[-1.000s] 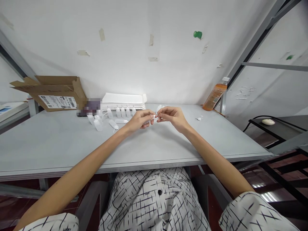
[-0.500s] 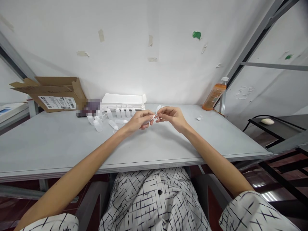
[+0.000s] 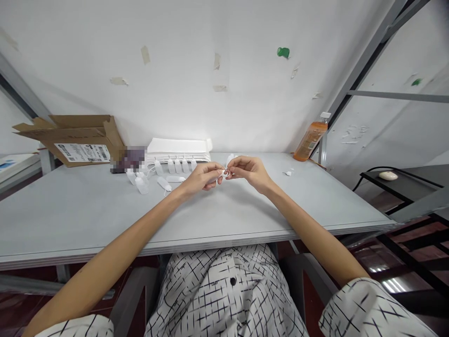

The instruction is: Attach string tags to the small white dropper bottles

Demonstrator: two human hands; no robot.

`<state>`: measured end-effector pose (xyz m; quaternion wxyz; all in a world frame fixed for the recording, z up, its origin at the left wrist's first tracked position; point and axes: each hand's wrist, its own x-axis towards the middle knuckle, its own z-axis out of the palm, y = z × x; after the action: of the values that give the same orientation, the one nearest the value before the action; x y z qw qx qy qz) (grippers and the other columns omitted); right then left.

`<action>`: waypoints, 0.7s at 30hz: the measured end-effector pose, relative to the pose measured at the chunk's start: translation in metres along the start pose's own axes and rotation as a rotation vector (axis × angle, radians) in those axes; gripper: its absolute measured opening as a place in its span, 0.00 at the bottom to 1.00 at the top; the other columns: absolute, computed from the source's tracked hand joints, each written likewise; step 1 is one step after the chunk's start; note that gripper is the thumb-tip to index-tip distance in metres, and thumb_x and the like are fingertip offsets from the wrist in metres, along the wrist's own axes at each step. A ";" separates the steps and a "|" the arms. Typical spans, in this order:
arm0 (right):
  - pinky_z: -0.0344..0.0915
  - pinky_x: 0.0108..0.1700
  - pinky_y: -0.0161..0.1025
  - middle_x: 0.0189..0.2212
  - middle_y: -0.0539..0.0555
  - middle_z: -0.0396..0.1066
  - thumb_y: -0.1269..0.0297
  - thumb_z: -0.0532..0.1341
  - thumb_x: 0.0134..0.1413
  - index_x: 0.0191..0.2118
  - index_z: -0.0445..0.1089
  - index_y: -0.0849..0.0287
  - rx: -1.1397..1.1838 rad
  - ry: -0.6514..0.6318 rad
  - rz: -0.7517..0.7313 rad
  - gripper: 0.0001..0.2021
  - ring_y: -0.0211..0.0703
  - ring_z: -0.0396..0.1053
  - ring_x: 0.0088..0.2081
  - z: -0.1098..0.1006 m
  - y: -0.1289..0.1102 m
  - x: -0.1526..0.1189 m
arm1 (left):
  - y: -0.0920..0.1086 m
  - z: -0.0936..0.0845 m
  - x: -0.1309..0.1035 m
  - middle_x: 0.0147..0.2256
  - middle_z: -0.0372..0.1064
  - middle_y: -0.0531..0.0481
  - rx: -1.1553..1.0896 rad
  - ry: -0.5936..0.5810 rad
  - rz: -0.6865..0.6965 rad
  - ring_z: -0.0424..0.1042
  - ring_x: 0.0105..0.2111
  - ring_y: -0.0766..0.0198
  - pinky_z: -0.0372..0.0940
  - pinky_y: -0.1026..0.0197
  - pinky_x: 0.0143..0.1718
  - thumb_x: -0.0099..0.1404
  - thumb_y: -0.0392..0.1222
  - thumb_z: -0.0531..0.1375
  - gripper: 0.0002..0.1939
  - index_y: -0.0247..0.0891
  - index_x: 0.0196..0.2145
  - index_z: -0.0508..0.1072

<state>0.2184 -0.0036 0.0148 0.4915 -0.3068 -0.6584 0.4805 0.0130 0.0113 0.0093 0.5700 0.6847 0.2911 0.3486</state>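
Note:
Above the middle of the table, my left hand (image 3: 205,176) is closed around a small white plastic squeeze bottle (image 3: 222,172), mostly hidden by the fingers. My right hand (image 3: 249,172) meets it from the other side, thumb and forefinger pinched at the bottle's tip end; what they grip is too small to make out. To the left, several like bottles with thin tips stand in a row (image 3: 178,166) before a white paper stack (image 3: 178,146). Others lie on their sides, one a tipped bottle (image 3: 163,183). Behind my right hand shows more translucent white plastic (image 3: 231,158).
An open cardboard box (image 3: 82,145) stands at the back left beside a blurred dark item (image 3: 129,160). An orange drink bottle (image 3: 311,139) leans at the back right. Small white scraps (image 3: 288,173) lie on the grey table (image 3: 224,220). Metal posts rise on both sides.
Both hands have come slightly closer together, and the thin dark tip seen between them before is now mostly covered by the right fingers. The view has shifted slightly.

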 end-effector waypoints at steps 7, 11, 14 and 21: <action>0.75 0.41 0.46 0.29 0.53 0.75 0.59 0.68 0.51 0.32 0.75 0.59 -0.194 0.055 -0.078 0.08 0.42 0.76 0.30 0.002 0.005 0.000 | 0.001 0.002 0.000 0.27 0.65 0.52 0.051 0.012 0.004 0.52 0.18 0.75 0.44 0.67 0.19 0.64 0.50 0.62 0.14 0.35 0.37 0.73; 0.74 0.40 0.45 0.29 0.53 0.76 0.62 0.66 0.52 0.32 0.75 0.60 -0.236 0.062 -0.086 0.06 0.42 0.76 0.30 0.002 0.005 -0.001 | 0.001 0.003 0.000 0.27 0.64 0.52 0.075 0.006 0.020 0.53 0.18 0.75 0.45 0.67 0.19 0.64 0.50 0.61 0.13 0.35 0.35 0.72; 0.75 0.40 0.45 0.29 0.53 0.76 0.61 0.67 0.52 0.32 0.75 0.60 -0.206 0.059 -0.072 0.07 0.41 0.76 0.30 0.002 0.003 -0.001 | 0.002 0.003 0.000 0.27 0.64 0.52 0.076 0.005 0.024 0.53 0.18 0.76 0.45 0.67 0.19 0.64 0.49 0.61 0.13 0.35 0.35 0.72; 0.77 0.40 0.46 0.30 0.51 0.75 0.57 0.72 0.48 0.33 0.74 0.61 0.067 0.009 0.016 0.13 0.40 0.75 0.31 0.002 -0.005 -0.001 | 0.006 0.000 -0.002 0.27 0.66 0.51 -0.007 -0.004 0.044 0.55 0.19 0.74 0.47 0.66 0.20 0.64 0.46 0.61 0.11 0.35 0.36 0.72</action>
<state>0.2167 -0.0068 0.0192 0.5006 -0.2974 -0.6372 0.5048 0.0119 0.0086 0.0146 0.5650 0.6899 0.2734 0.3606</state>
